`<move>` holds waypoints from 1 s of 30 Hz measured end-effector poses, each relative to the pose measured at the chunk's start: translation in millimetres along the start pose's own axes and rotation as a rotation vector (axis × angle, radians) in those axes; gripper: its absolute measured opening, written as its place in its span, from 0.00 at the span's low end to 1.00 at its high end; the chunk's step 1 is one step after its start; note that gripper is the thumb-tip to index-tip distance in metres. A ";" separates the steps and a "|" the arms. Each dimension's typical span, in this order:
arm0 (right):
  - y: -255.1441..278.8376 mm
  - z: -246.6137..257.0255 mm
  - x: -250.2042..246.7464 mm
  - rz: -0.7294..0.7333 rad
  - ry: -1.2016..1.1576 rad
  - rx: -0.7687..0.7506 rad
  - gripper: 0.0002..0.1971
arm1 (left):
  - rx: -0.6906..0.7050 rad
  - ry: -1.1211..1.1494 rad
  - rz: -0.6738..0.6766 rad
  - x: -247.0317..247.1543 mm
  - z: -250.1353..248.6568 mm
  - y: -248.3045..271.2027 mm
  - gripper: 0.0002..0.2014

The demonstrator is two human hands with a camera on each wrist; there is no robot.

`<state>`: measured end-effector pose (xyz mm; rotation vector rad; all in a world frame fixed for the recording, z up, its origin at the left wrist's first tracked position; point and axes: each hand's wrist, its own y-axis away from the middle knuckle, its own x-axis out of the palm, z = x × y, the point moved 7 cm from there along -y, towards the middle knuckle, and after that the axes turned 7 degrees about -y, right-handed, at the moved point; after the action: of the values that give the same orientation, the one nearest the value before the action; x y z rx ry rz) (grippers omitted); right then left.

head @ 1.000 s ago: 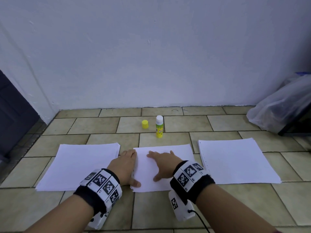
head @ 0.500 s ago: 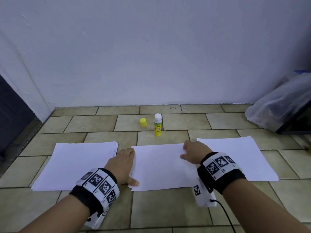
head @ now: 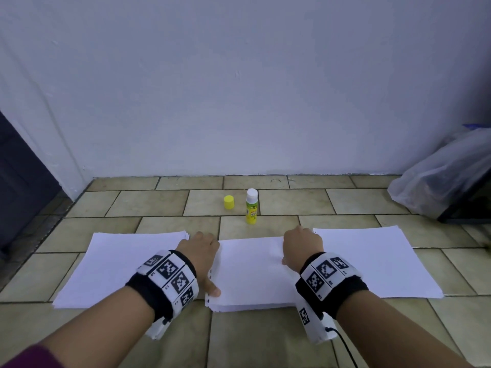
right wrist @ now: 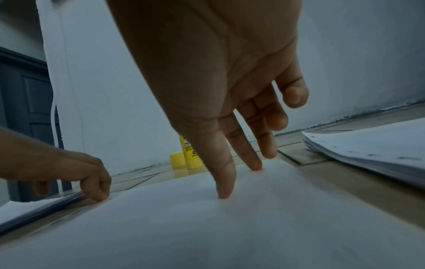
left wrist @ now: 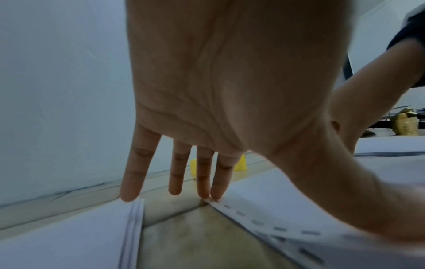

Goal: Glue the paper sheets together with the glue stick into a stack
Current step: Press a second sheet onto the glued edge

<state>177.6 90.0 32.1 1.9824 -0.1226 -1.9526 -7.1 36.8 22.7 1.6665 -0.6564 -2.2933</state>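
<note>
Three paper piles in a row on the floor (head: 279, 338): left pile (head: 119, 266), middle pile (head: 252, 272), right pile (head: 372, 261). Glue stick (head: 252, 207) stands upright behind middle pile, cap (head: 229, 202) just left of it. Left hand (head: 199, 251) on middle pile's left edge, right hand (head: 301, 248) on its right edge. Bag (head: 441, 179) far right, by the wall (head: 239, 88).

Tiled floor (head: 292, 205), beige, carrying: three paper piles in a row, namely left pile (head: 119, 266), middle pile (head: 252, 272), right pile (head: 372, 261); glue stick (head: 252, 206) standing upright behind the middle pile; yellow cap (head: 229, 202) sitting just beside it; plastic bag (head: 438, 181) lying far right.
</note>
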 end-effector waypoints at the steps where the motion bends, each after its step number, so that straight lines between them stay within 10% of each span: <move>1: 1.0 1.0 0.3 0.011 -0.012 -0.006 0.06 | -0.003 0.021 -0.010 3.6 -0.3 1.1 0.46; 11: 11.4 18.6 5.4 0.105 -0.028 -0.050 0.26 | 0.003 0.102 0.018 7.3 7.2 11.8 0.36; 17: 26.7 52.9 14.6 0.094 -0.077 -0.193 0.28 | 0.098 0.138 -0.200 -12.0 -13.1 14.7 0.20; 22: 46.6 99.4 29.9 0.074 -0.138 -0.465 0.23 | 0.113 0.192 -0.185 -0.5 -26.8 12.2 0.28; 30: 27.7 100.5 36.3 0.151 -0.193 -0.497 0.29 | 0.035 0.263 -0.124 14.7 -16.3 14.4 0.41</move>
<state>85.6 34.2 7.6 1.4263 0.1488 -1.8499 2.4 14.3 13.2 2.0311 -0.5518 -2.0967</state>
